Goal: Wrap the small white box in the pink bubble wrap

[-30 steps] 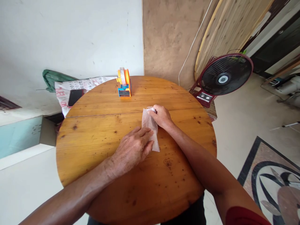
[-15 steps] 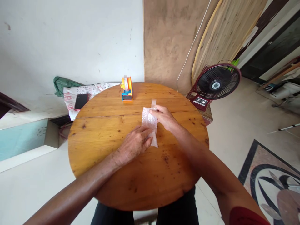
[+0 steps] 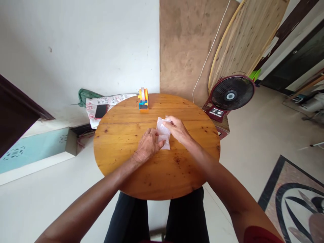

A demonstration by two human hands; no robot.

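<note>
A small piece of pinkish-white bubble wrap (image 3: 163, 126), folded over on itself, lies on the round wooden table. My left hand (image 3: 149, 145) holds it at the left edge, fingers closed against its side and thumb across the lower flap. At the upper right corner, my right hand (image 3: 178, 129) grips the wrap with the thumb on top and the fingers along the far side. A bit of pale tape seems to show by the right fingertips, mostly covered. Whatever lies inside the wrap, if anything, is hidden.
An orange and blue tape dispenser (image 3: 143, 99) stands at the back of the wooden table (image 3: 121, 148). Beyond the left edge, a dark phone (image 3: 101, 111) rests on a printed white sack (image 3: 91, 105). A dark red fan (image 3: 230, 95) stands to the right.
The clear tape strip that stuck up past the wrap's far edge no longer stands out. My right fingers have shifted around that corner. The camera view has tilted and moved slightly.
</note>
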